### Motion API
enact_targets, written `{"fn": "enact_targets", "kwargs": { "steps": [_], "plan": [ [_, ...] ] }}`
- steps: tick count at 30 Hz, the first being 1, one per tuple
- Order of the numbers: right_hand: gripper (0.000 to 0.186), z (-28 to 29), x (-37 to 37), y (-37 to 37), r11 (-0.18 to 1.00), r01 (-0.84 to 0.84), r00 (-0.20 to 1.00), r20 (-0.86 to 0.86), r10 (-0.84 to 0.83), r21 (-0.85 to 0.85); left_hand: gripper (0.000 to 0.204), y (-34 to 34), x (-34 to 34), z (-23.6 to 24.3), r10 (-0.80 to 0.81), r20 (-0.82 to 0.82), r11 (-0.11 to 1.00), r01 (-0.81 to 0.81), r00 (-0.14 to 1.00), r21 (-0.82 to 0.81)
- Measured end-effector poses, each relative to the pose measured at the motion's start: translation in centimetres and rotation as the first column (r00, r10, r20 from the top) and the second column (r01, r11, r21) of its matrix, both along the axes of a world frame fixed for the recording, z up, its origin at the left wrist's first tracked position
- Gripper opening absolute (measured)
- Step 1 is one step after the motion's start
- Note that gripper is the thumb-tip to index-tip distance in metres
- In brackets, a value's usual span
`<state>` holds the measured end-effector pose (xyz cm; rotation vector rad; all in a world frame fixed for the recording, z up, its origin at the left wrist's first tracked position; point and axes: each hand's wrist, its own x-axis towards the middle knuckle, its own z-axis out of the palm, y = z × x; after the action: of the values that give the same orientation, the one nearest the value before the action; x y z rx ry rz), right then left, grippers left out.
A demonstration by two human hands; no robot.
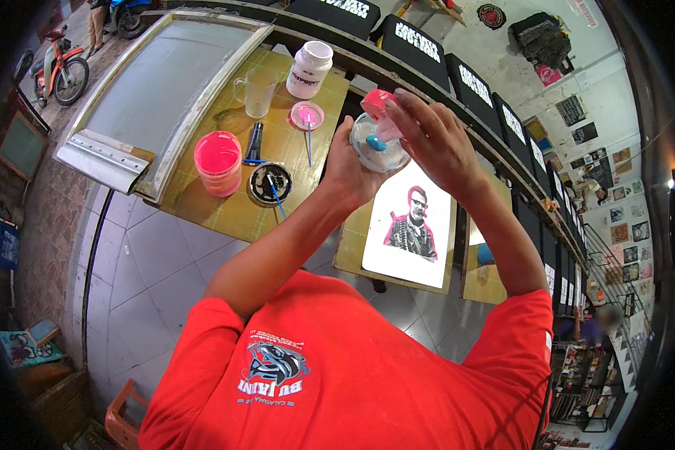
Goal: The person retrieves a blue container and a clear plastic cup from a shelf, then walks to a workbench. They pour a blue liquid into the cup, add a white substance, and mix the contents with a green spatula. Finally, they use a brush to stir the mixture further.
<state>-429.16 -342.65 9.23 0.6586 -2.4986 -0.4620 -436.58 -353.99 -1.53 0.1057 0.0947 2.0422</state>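
My left hand is closed round the side of a round, see-through plastic tub, in which a blue blob of ink shows. Above it, my right hand grips a small container with a red end and a pale pinkish part, tilted over the tub's mouth. My fingers partly hide this container, so its exact kind is unclear. Below both hands lies a white sheet printed with a figure in black and pink.
Left on the table stand a tub of pink ink, a dish of black ink, a dark tube, a clear jug, a white jar and a pink lid. A framed screen lies beyond. Black printed shirts line the far side.
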Motion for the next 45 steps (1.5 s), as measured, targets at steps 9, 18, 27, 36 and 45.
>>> {"fn": "enact_targets", "kwargs": {
  "steps": [9, 18, 27, 36, 45],
  "plan": [
    [0.073, -1.0, -0.1, 0.3, 0.984, 0.041, 0.999, -0.001, -0.042, -0.171, 0.053, -0.3, 0.1, -0.1, 0.017, 0.019, 1.000, -0.017, 1.000, -0.025],
    [0.091, -3.4, -0.3, 0.8, 0.775, 0.134, 0.979, -0.040, -0.201, -0.618, 0.050, -1.2, 0.4, -3.0, 0.063, 0.059, 0.995, -0.058, 0.996, -0.080],
    [0.088, -12.8, -4.6, 3.8, 0.277, 0.209, 0.977, 0.186, -0.106, -0.938, 0.060, -9.7, 3.5, -9.7, 0.028, 0.172, 0.974, 0.012, 0.985, -0.228],
    [0.069, -23.3, -15.2, -1.9, 0.283, 0.222, 0.974, 0.201, -0.101, -0.933, 0.063, -19.9, 5.9, -10.8, 0.292, 0.151, 0.903, -0.220, 0.944, -0.369],
    [0.085, -25.6, -17.1, -3.9, 0.510, 0.578, 0.814, 0.403, -0.419, -0.637, 0.062, -23.5, 6.6, -10.9, 0.476, 0.170, 0.810, -0.355, 0.863, -0.467]
  ]
}}
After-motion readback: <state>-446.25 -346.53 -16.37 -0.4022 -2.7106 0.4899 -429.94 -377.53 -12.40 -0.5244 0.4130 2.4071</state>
